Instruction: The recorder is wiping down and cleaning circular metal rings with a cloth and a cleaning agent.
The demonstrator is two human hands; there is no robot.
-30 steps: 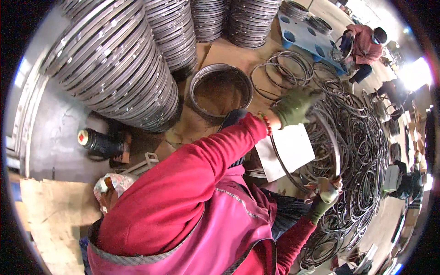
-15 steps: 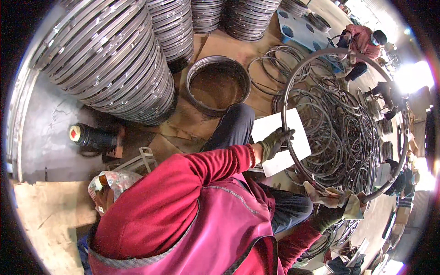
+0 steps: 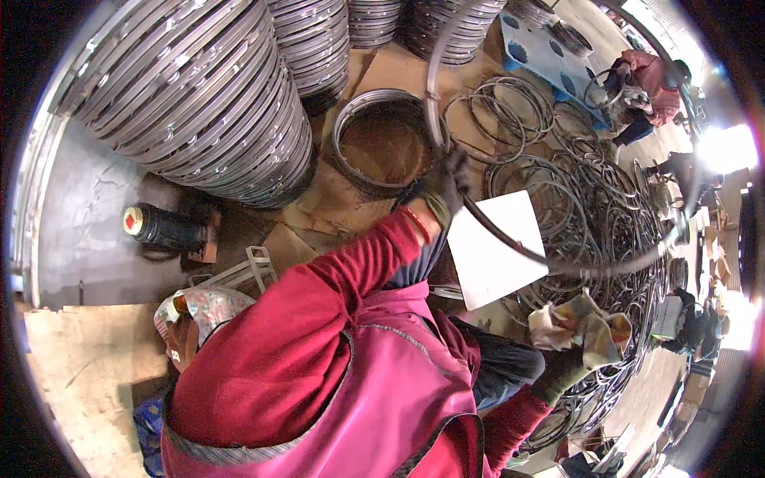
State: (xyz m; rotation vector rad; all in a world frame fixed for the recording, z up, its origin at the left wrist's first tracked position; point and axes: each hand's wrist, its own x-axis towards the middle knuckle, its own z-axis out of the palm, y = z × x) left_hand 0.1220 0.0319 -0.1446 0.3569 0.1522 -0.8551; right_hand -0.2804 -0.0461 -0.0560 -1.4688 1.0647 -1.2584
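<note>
Brown cardboard [image 3: 390, 76] covers much of the workshop floor, and strong light [image 3: 729, 147] glares at the far right. Raised over it hangs one large dark metal ring [image 3: 433, 103], its lower right arc blurred. The gloved left hand [image 3: 452, 177] has hold of its left side, fingers curled round the metal. Below the ring and apart from it, the gloved right hand [image 3: 562, 370] bears a crumpled, stained cloth [image 3: 582, 327] (its folds cover the fingers, so how far they close cannot be told).

Behind the ring a white board [image 3: 494, 275] shows near the person's dark-trousered knee [image 3: 514, 362], and the lower arc crosses in front of it. Past that, a tangled heap of loose rings [image 3: 570, 211] spreads across the floor on the right. A low stack of rings [image 3: 381, 99] sits just beyond the left hand, and tall stacks of rims [image 3: 199, 111] rise at the left and along the top. Farther off, a co-worker [image 3: 652, 88] in a dull red top bends near a blue pallet [image 3: 542, 52]. At the left are a black cylinder [image 3: 171, 229], a pale frame [image 3: 259, 271] and a flowered bag [image 3: 227, 307]. The cylinder's cream end [image 3: 135, 213] carries a red mark, too small to read, and any lettering on the boxes [image 3: 699, 384] at the right rim is too blurred to make out.
</note>
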